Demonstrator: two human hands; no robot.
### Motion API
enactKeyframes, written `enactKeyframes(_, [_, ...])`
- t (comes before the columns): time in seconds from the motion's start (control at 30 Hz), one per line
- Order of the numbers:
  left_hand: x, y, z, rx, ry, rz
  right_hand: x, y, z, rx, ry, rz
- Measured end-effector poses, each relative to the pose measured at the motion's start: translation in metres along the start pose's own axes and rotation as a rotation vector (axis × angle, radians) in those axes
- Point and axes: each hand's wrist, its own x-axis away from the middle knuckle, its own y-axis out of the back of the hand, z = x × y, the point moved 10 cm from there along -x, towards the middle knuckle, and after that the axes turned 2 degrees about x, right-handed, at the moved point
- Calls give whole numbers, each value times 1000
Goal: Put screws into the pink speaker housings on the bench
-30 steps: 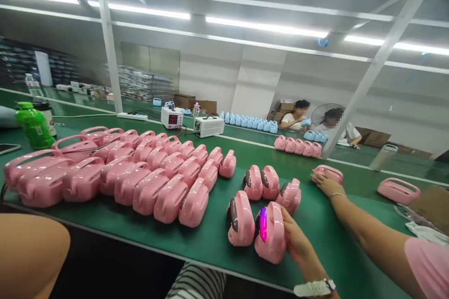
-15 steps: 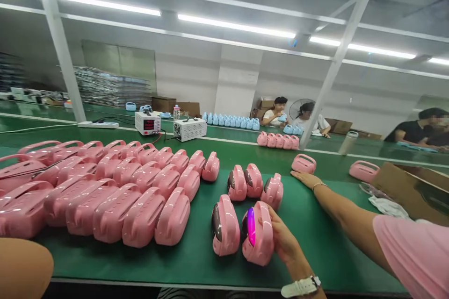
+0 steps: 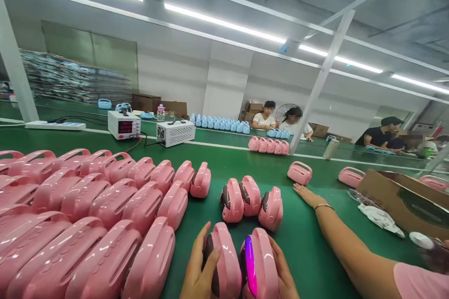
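Note:
In the head view, my left hand (image 3: 200,268) is closed round a pink portable speaker (image 3: 227,261) at the front of the green table, thumb on its dark face. Beside it, my right hand (image 3: 283,273) grips the far side of another pink portable speaker, the lit speaker (image 3: 265,261), whose front panel glows purple. Both speakers stand upright, close together, handles on top. Just behind them is a small group of pink speakers (image 3: 251,196). My wrists are cut off by the lower edge.
Rows of pink speakers (image 3: 115,201) fill the left side. From the right, a co-worker's hand (image 3: 307,195) reaches toward a single speaker (image 3: 300,173). A cardboard box (image 3: 403,201) and white cloth (image 3: 380,219) lie right. Behind stand a power supply (image 3: 122,126) and blue speakers (image 3: 220,124).
My left hand has come into view and taken hold of the left speaker. My right hand stays on the lit one. The camera view has shifted; the co-worker's hand still rests by the single speaker.

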Motion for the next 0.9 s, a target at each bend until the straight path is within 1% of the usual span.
enactKeyframes(0.03, [-4,-3,24,4,78,12,4,1,-1,-4,9,21])
enactKeyframes(0.07, [-7,-5,42,1,119,27,8,0,-1,0,9,50])
enactKeyframes(0.1, [-8,-6,53,-5,133,45,13,-3,0,24,9,81])
enactKeyframes(0.13, [-9,-6,58,-12,127,65,17,-5,1,66,10,105])
enactKeyframes(0.17, [-10,-6,58,-16,115,84,21,-8,4,118,17,118])
enactKeyframes(0.23, [-8,-4,53,-15,95,118,25,-13,10,208,32,118])
enactKeyframes(0.3, [-4,-5,45,-15,96,172,24,-13,18,274,49,88])
enactKeyframes(0.37, [3,-10,37,-3,110,236,17,-5,27,346,54,8])
enactKeyframes(0.43, [12,-16,30,32,116,285,7,12,36,443,35,-119])
enactKeyframes(0.47, [16,-18,26,54,113,287,4,22,41,484,16,-183])
enactKeyframes(0.5, [18,-20,21,75,107,282,1,27,47,531,7,-192])
enactKeyframes(0.57, [21,-22,14,104,99,265,3,30,61,609,-3,-165])
enactKeyframes(0.63, [20,-20,13,180,136,240,16,30,84,611,22,-164])
enactKeyframes(0.67, [20,-17,15,252,180,219,25,28,98,571,60,-180])
enactKeyframes(0.73, [21,-10,27,425,315,164,43,15,127,444,161,-175])
enactKeyframes(0.77, [22,-7,34,504,385,137,48,3,137,375,196,-126])
enactKeyframes(0.83, [25,-2,44,605,486,106,48,-32,144,259,200,53])
enactKeyframes(0.9, [28,4,49,650,535,91,38,-74,137,188,149,273])
